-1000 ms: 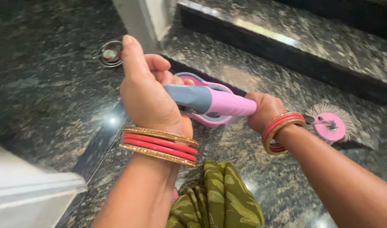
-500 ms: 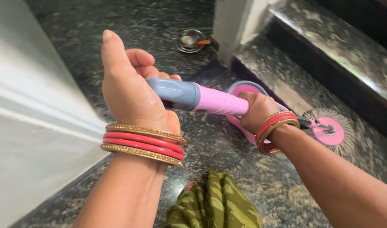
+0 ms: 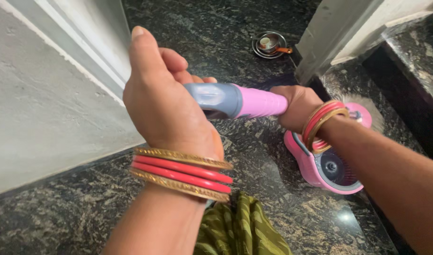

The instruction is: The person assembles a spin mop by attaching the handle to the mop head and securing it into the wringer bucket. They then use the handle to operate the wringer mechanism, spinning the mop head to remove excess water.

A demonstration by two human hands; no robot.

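While the left hand (image 3: 167,101) wraps its grip around the grey end of the mop handle (image 3: 237,100), the right hand (image 3: 299,106) clasps its pink part at 3 o'clock, above the pink bucket (image 3: 315,172) on the floor (image 3: 60,212).

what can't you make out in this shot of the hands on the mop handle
All in the head view:
- The mop handle shows only between the left hand and right hand; its shaft below is hidden by the right hand.
- The pink bucket is partly covered by the right forearm.
- The mop head is mostly behind the right wrist.
- The small metal dish is too small to tell its contents.
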